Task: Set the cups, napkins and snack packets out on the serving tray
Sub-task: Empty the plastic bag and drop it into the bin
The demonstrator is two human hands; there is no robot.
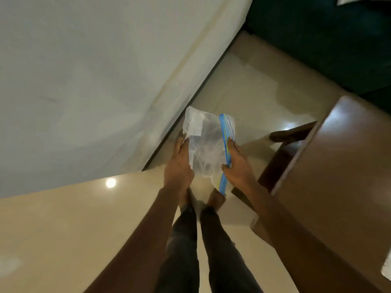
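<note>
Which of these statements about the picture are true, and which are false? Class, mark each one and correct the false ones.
1. The left hand and the right hand both hold the clear plastic bag. True.
2. The bag's seal strip is red. False: the seal strip is blue.
3. The bag lies on the wooden table. False: it is held up in the air, and the table is off to the person's right.
4. The person stands on a pale, shiny floor. True.
5. A white sheet lies to the person's left. True.
</note>
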